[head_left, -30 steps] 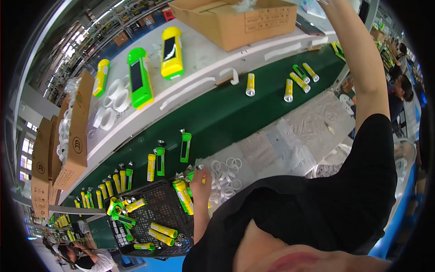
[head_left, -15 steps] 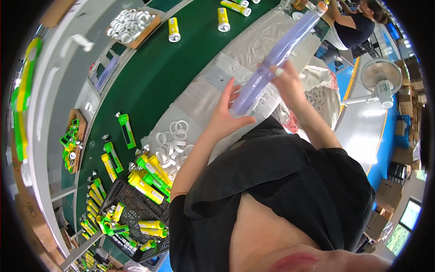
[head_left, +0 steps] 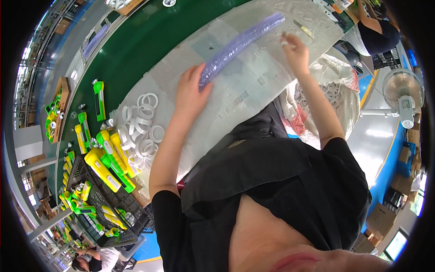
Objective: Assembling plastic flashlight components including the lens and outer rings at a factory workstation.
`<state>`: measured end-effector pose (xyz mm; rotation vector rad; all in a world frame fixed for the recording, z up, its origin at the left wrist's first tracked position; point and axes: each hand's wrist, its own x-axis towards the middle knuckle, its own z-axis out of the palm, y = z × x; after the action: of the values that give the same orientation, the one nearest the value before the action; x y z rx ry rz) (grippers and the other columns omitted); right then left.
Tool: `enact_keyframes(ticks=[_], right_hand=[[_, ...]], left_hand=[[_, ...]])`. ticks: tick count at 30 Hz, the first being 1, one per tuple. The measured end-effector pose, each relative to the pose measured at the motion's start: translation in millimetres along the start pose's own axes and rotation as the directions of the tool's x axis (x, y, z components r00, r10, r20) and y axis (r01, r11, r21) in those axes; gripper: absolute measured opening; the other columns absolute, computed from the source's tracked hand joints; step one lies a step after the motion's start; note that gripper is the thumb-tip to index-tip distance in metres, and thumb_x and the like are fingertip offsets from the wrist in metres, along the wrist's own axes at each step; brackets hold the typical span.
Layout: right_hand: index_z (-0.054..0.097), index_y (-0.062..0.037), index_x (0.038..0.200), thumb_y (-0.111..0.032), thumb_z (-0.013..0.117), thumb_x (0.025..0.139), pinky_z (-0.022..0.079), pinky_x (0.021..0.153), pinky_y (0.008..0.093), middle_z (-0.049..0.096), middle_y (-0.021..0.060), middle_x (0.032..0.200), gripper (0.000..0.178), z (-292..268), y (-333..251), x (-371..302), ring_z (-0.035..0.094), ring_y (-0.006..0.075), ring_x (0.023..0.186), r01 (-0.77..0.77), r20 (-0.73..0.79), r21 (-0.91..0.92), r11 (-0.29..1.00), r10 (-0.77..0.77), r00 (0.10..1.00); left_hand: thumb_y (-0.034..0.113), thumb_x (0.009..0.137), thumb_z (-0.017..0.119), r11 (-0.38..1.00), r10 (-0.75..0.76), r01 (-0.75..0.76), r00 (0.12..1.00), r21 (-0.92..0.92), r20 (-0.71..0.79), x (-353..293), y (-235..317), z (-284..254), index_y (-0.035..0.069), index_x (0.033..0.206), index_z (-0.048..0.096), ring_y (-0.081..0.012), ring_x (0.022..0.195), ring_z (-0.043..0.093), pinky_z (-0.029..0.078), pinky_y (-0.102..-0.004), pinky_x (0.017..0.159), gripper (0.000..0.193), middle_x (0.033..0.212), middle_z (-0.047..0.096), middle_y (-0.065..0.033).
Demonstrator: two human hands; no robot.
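Note:
A long, translucent purplish plastic tube (head_left: 242, 47) lies slantwise on the grey-white table covering. What fills it, if anything, I cannot make out. My left hand (head_left: 191, 90) has the tube's near end between thumb and fingers. Beyond the tube's far end, to its right, my right hand (head_left: 297, 54) is raised and apart from it, fingers loosely bent and parted. Something small and white sits around one of its fingers. Left of my left forearm is a heap of white rings (head_left: 144, 122), beside yellow and green flashlights (head_left: 103, 170).
A black crate (head_left: 104, 206) at lower left holds more flashlights. Beyond the covering runs a green bench surface (head_left: 149, 43). Right of my right forearm, a white sack (head_left: 349, 84) contains rings. A fan (head_left: 405, 97) stands at far right. One co-worker (head_left: 378, 36) is at upper right, another at lower left.
The tube has gone from being held up between my hands to lying on the covering. My left hand has closed on its near end; my right hand has come off it. The view has shifted.

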<state>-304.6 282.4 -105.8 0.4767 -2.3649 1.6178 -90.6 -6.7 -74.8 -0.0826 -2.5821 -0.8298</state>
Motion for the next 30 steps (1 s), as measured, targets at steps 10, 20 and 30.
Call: enact_keyframes(ticks=[10, 20, 30], right_hand=[[0.057, -0.0167, 0.131, -0.038, 0.063, 0.084, 0.04, 0.103, 0.0436, 0.054, 0.0065, 0.134, 0.052, -54, 77, 101, 0.048, 0.0332, 0.123, 0.0, -0.001, -0.749, 0.663, -0.001, 1.0], [0.061, -0.0199, 0.126, -0.026, 0.061, 0.085, 0.046, 0.093, 0.0373, 0.06, 0.0086, 0.124, 0.042, -46, 104, 154, 0.056, 0.03, 0.113, 0.247, 0.072, -0.502, 0.828, -0.245, 0.967], [0.062, -0.0125, 0.126, -0.037, 0.05, 0.092, 0.047, 0.075, 0.0285, 0.067, 0.0025, 0.111, 0.044, 1, 78, 179, 0.058, 0.0124, 0.097, -0.032, 0.519, -0.072, 0.997, 0.065, 0.852]], left_hand=[[0.011, 0.078, 0.075, 0.936, -0.352, 0.353, 0.928, -0.014, -0.12, -39, 13, -14, 0.004, 0.129, 0.054, -0.0261, 0.098, 0.062, 0.053, -0.0343, 0.082, 0.056, 0.115, 0.06, -0.0159], [0.009, 0.083, 0.073, 0.805, -0.587, 0.527, 0.774, -0.272, -0.237, -44, 21, -2, 0.005, 0.122, 0.062, -0.0128, 0.079, 0.064, 0.053, -0.0259, 0.074, 0.04, 0.093, 0.067, -0.0086], [0.004, 0.089, 0.062, 0.388, -0.716, 0.343, 0.697, -0.855, -0.045, -21, 22, -24, -0.001, 0.12, 0.058, -0.012, 0.076, 0.058, 0.049, -0.0246, 0.073, 0.032, 0.089, 0.062, -0.0045]])
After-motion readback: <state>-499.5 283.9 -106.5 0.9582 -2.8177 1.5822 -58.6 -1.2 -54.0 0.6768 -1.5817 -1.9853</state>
